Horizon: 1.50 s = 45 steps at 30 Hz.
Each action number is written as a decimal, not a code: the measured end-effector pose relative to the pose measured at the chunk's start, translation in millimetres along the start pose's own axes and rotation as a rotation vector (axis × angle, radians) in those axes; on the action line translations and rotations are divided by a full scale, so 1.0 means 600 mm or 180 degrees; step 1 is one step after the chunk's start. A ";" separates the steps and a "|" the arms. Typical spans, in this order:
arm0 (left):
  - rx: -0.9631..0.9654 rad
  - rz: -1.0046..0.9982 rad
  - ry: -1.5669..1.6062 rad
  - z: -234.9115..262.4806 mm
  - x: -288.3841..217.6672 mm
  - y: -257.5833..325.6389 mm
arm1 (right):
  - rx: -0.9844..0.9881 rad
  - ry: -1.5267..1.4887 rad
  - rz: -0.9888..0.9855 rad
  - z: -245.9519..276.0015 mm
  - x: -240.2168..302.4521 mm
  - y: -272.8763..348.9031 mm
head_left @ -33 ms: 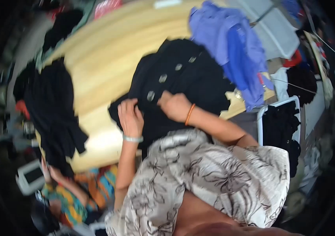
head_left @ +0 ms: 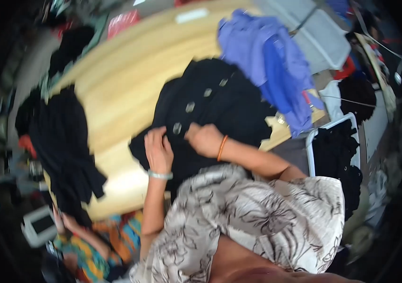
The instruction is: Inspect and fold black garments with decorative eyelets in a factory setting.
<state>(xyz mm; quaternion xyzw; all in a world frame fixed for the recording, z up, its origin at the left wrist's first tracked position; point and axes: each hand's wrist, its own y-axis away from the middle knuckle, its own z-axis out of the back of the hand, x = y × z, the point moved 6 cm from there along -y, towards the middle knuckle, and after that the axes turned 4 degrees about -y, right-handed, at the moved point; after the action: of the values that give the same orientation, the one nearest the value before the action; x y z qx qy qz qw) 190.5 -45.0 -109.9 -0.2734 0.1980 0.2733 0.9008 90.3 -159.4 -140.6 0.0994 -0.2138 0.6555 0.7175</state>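
Note:
A black garment (head_left: 224,106) with a row of large silvery square buttons or fittings (head_left: 190,107) is spread on the pale wooden table in front of me. My left hand (head_left: 159,152) rests on its near left edge, fingers stretched out and slightly bent. Just right of the nearest fitting, my right hand (head_left: 205,140) has its fingers curled and pinched at the cloth; the fingertips are partly hidden. Beyond the garment's far right side lies a heap of purple clothes (head_left: 257,42).
More black garments (head_left: 62,137) hang over the left end of the wooden table (head_left: 116,94). On the right stand a white-rimmed bin (head_left: 310,151) of black cloth and a translucent plastic tub (head_left: 323,42). Another person's arm (head_left: 85,236) shows at lower left, beside a grey-framed device (head_left: 40,225).
The view has shifted slightly, so the table and garments sit a little lower in the picture. Both hands keep nearly the same place on the black garment.

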 end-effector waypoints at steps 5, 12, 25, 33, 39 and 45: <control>0.0931 0.0527 0.0293 -0.117 0.065 -0.028 | 0.0088 -0.0464 -0.0050 -0.030 -0.001 -0.018; 0.1297 0.1218 0.2042 -0.127 0.074 -0.017 | -0.0241 -0.1022 -0.0182 -0.025 -0.004 0.001; 0.1634 0.2275 0.3294 -0.133 0.088 0.016 | -0.0168 -0.0858 -0.0174 -0.004 -0.006 0.003; 0.1313 0.0268 0.1686 -0.088 0.021 0.008 | 0.0240 -0.1400 -0.0076 -0.013 -0.029 -0.004; 0.1066 0.0038 0.1377 -0.065 0.027 0.016 | 0.0170 -0.1252 0.0076 -0.050 -0.022 -0.018; 0.1168 0.0090 0.1479 -0.081 0.009 0.009 | -0.0233 -0.1314 0.0015 0.009 -0.026 0.008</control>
<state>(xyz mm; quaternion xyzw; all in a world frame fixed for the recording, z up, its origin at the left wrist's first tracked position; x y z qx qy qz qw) 181.7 -68.4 -152.1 -0.1585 0.4488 0.1755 0.8618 84.2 -175.4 -143.4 0.2050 -0.3801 0.6146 0.6601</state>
